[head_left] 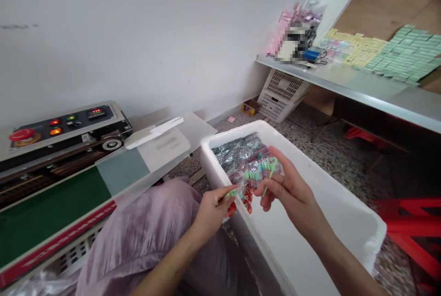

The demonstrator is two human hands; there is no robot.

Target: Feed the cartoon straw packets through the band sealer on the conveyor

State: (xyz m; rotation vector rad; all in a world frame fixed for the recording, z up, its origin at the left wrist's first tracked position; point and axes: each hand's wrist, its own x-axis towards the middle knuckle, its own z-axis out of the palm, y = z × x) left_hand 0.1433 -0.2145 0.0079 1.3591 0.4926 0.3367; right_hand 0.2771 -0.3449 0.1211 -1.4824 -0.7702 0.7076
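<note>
Packets (263, 170), a fanned bundle overlapping too tightly to count, sit between both hands above the bin (344, 222). The right hand (287, 190) closes round the bundle and the left hand (213, 204) pinches its near end. By my reading, this one handful is gathered, while a heap (234, 151) of uncountable packets lies in the bin's far end. One bin, one sealer (65, 140) at left, apparently two stacked crates (280, 92) under the table (379, 92).

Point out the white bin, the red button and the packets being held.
white bin (344, 215), head view, bare inner wall.
red button (21, 134), head view, its cap.
packets (257, 170), head view, middle of the bunch.
</note>
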